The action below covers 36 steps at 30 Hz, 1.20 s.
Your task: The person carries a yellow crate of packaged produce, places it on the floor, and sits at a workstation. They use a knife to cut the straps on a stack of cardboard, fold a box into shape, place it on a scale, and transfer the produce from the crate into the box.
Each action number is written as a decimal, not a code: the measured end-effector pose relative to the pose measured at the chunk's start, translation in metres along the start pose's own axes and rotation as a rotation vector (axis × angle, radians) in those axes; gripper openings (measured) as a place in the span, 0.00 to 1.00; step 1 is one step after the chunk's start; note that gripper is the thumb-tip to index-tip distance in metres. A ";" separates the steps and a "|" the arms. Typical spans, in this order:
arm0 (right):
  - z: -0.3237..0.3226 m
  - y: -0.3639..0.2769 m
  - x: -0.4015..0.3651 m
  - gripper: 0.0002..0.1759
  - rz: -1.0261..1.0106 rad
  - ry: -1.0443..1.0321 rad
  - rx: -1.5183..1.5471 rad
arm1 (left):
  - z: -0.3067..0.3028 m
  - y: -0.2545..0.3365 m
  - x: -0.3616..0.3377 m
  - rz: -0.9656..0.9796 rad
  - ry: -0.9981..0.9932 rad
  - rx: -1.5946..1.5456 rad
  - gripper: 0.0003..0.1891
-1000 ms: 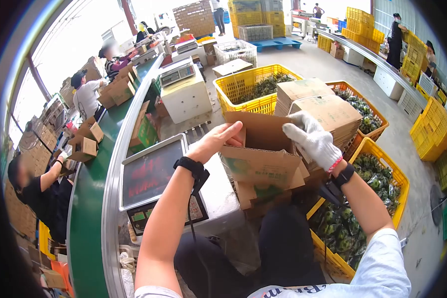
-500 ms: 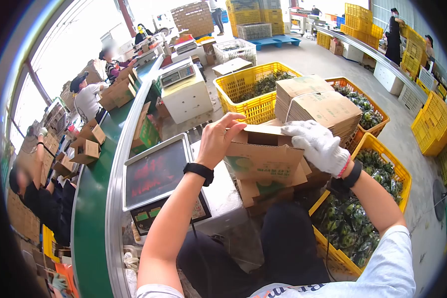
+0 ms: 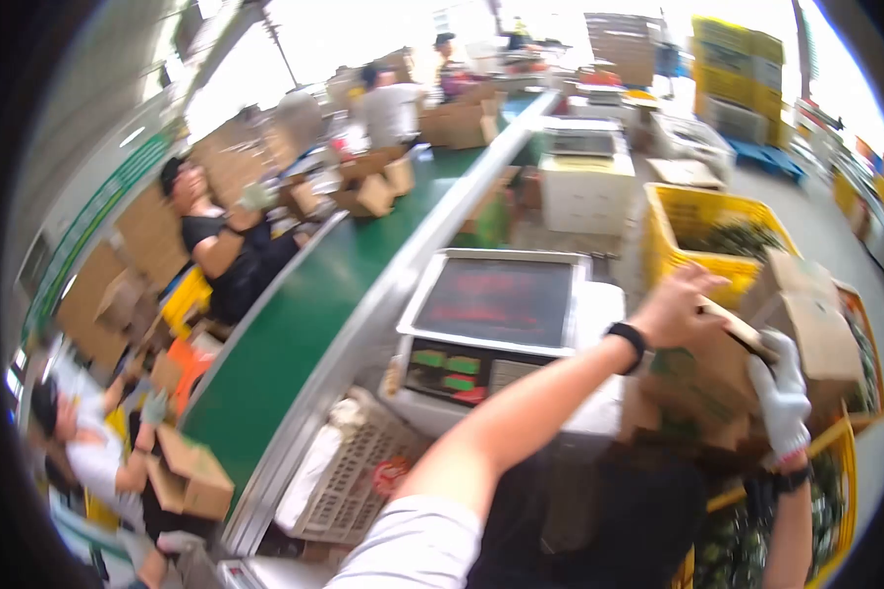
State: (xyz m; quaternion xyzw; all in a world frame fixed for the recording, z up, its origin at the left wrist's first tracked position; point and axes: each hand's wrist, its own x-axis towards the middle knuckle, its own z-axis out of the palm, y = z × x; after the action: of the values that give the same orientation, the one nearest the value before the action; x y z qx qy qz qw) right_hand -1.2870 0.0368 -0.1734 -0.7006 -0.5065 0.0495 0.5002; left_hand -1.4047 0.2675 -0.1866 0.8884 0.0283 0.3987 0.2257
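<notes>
An open cardboard box (image 3: 702,378) with green print is held in front of me, right of the scale. My left hand (image 3: 673,309), bare with a black wristband, grips its upper left edge. On the box's right side, my right hand (image 3: 783,398) in a white glove is closed at the edge. Motion blur softens both hands, and the box's inside is mostly hidden. Just behind the box stands a strapped stack of flattened cartons (image 3: 805,309). A scale (image 3: 491,299) with a dark platform sits to the left.
A green conveyor belt (image 3: 295,344) with a metal rail runs along my left. Beyond it, co-workers (image 3: 226,245) handle cartons. Yellow crates (image 3: 673,231) of bagged green produce stand ahead and at right. A pale plastic basket (image 3: 354,471) lies below the scale.
My view has swung left, so the box and both hands now appear farther right. More of the belt and the co-workers shows. Both hands remain on the box.
</notes>
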 end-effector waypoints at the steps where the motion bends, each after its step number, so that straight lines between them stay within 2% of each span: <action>1: 0.001 0.001 0.001 0.22 -0.014 -0.045 0.111 | 0.000 0.001 0.002 -0.086 -0.067 0.024 0.44; 2: -0.002 0.016 0.005 0.25 -0.026 -0.096 0.116 | -0.001 0.001 0.004 -0.118 -0.086 -0.148 0.48; 4: -0.002 0.027 0.005 0.27 -0.027 -0.037 0.023 | 0.006 -0.003 0.010 -0.183 -0.171 -0.161 0.50; 5: 0.000 0.036 0.006 0.27 -0.041 -0.053 0.032 | 0.006 -0.003 0.009 -0.195 -0.157 -0.147 0.50; 8: -0.003 0.058 0.005 0.30 -0.015 -0.056 0.005 | 0.010 0.000 0.011 -0.219 -0.269 -0.109 0.50; 11: -0.005 0.086 0.008 0.37 -0.080 -0.072 0.015 | 0.008 0.003 0.008 -0.186 -0.426 0.055 0.51; 16: 0.001 0.121 0.020 0.38 -0.142 -0.022 0.016 | -0.002 0.000 0.013 -0.162 -0.494 0.086 0.53; 18: 0.009 0.106 0.016 0.28 -0.045 0.022 0.228 | -0.006 0.000 0.017 -0.140 -0.579 0.110 0.53; 24: 0.013 0.063 0.000 0.20 0.013 0.030 0.268 | 0.000 0.004 0.012 -0.055 -0.569 0.159 0.52; 28: 0.010 0.068 0.000 0.20 0.015 0.024 0.306 | 0.000 0.014 0.010 -0.036 -0.588 0.214 0.57; 30: 0.010 0.067 0.001 0.20 0.036 0.001 0.342 | -0.002 0.015 0.007 0.060 -0.568 0.262 0.62; 36: 0.013 0.060 -0.001 0.20 0.056 0.014 0.386 | 0.005 0.015 0.009 0.045 -0.562 0.274 0.63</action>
State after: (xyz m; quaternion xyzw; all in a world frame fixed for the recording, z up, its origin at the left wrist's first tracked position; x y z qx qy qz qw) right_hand -1.2556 0.0450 -0.2256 -0.6059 -0.4645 0.1547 0.6270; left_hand -1.3972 0.2542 -0.1771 0.9864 -0.0014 0.1347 0.0937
